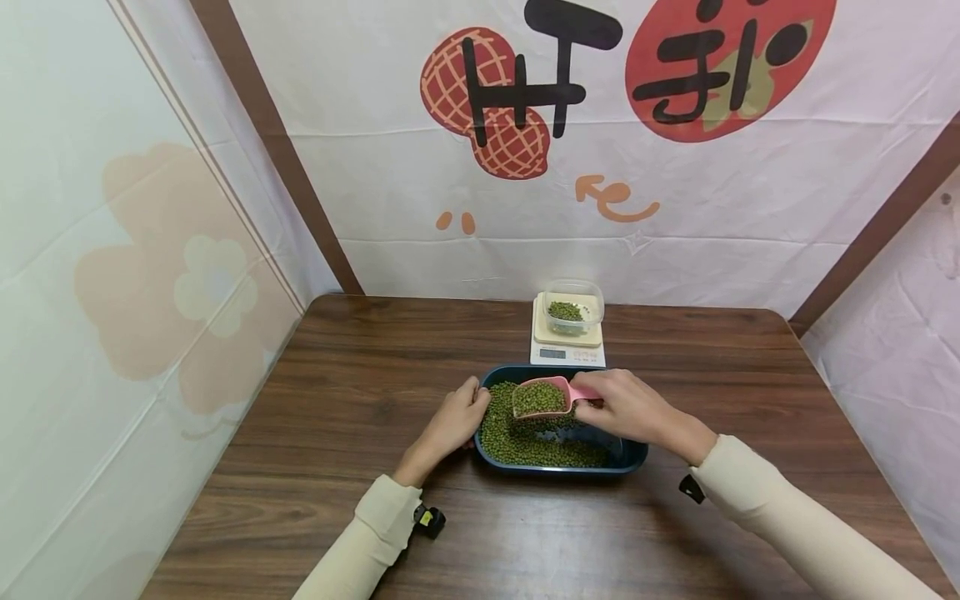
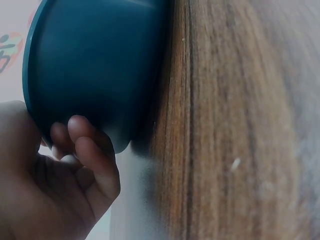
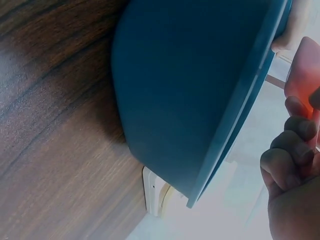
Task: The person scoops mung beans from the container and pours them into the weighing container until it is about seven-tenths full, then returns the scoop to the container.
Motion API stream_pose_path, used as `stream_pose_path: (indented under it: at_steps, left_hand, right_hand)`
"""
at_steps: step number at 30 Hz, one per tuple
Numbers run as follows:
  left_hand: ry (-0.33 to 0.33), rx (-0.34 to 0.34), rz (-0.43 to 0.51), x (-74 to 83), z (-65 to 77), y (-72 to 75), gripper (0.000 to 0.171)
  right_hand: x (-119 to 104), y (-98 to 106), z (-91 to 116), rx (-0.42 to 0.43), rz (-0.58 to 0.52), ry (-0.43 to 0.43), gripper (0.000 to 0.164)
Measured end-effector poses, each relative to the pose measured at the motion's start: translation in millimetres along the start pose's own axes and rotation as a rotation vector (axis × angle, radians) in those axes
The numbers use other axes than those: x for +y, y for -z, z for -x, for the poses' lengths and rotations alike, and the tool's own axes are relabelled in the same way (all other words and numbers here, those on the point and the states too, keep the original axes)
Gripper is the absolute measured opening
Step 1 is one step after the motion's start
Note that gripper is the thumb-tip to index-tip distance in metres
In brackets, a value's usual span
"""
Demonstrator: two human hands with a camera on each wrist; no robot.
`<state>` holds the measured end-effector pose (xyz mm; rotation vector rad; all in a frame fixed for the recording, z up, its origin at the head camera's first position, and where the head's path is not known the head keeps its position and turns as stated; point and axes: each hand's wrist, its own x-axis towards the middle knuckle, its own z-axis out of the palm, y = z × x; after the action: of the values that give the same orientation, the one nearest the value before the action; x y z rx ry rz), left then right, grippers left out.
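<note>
A pink scoop (image 1: 542, 397) heaped with green mung beans is held over the dark blue tub (image 1: 558, 469) by my right hand (image 1: 626, 407), its fingers curled round the handle. In the right wrist view the scoop (image 3: 303, 70) shows partly, above the tub's rim. My left hand (image 1: 454, 419) grips the tub's left end, thumb at the rim; the left wrist view shows its fingers (image 2: 97, 155) curled against the outer wall. Mung beans (image 1: 498, 429) cover much of the tub's floor, and a bare patch shows toward the right.
Behind the tub stands a white kitchen scale (image 1: 567, 356) carrying a clear plastic container (image 1: 592, 310) with some mung beans in it. The scale sits close to the tub's back rim. A printed cloth (image 1: 420, 258) hangs behind the wooden table (image 1: 375, 367).
</note>
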<state>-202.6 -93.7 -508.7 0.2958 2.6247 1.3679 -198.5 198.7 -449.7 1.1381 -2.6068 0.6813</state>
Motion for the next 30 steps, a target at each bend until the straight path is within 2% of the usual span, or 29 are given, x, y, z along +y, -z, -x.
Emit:
stream_pose_path:
  at_steps: [17,30]
  left_hand:
    - [-0.015,0.002,0.011,2.0,1.6,0.3,0.03]
    - [0.001,0.006,0.013,0.9,1.4,0.0,0.031]
  right_hand:
    - [5.6,8.1,4.8,0.018,0.009,-0.043,0.013]
    - [14.0,12.9,3.3,0.047,0.034,-0.045,0.012]
